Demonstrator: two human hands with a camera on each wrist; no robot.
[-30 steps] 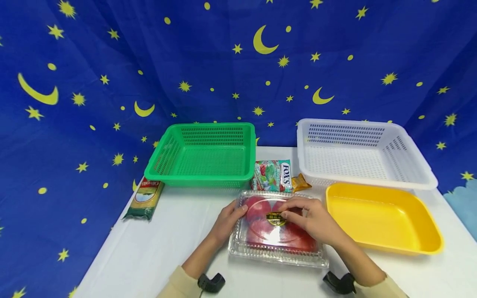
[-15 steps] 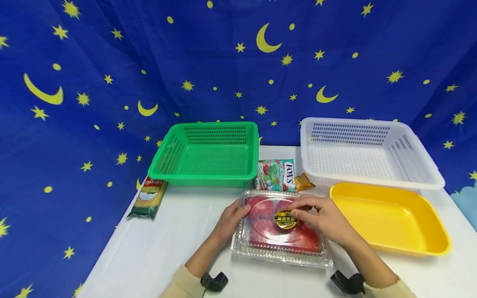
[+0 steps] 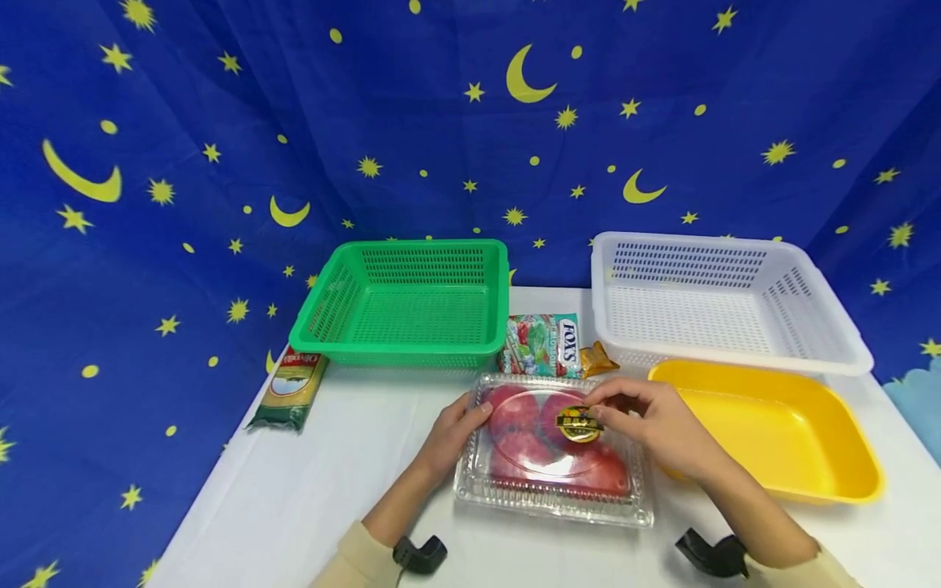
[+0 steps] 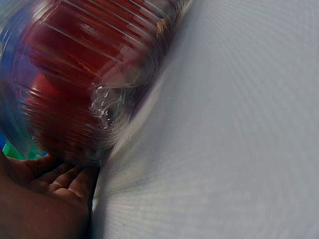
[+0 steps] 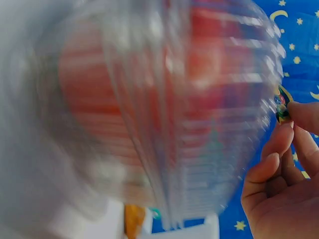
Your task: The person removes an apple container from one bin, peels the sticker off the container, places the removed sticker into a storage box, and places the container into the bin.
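Note:
A clear plastic fruit box [image 3: 547,510] with several round red fruits [image 3: 518,445] inside lies on the white table in the head view. My left hand [image 3: 447,439] grips its left side, thumb on the lid's edge and fingers along the side wall. Between thumb and index finger, my right hand [image 3: 665,425] pinches the right edge of a round black-and-gold sticker [image 3: 579,425] over the lid. The right wrist view shows the sticker [image 5: 282,105] at the fingertips, beside the blurred box [image 5: 199,124]. How much of the sticker touches the lid cannot be told.
Behind the box stand a green basket [image 3: 412,359] and a white basket [image 3: 735,359]. Between them lie a FOX'S candy bag [image 3: 540,345] and a small orange packet [image 3: 597,359]. A yellow tray [image 3: 764,486] is at right, an Olivoila packet [image 3: 290,390] at left.
My right hand has moved to the right over the lid, and the sticker it pinches has shifted right with it. My left hand stays at the box's left side.

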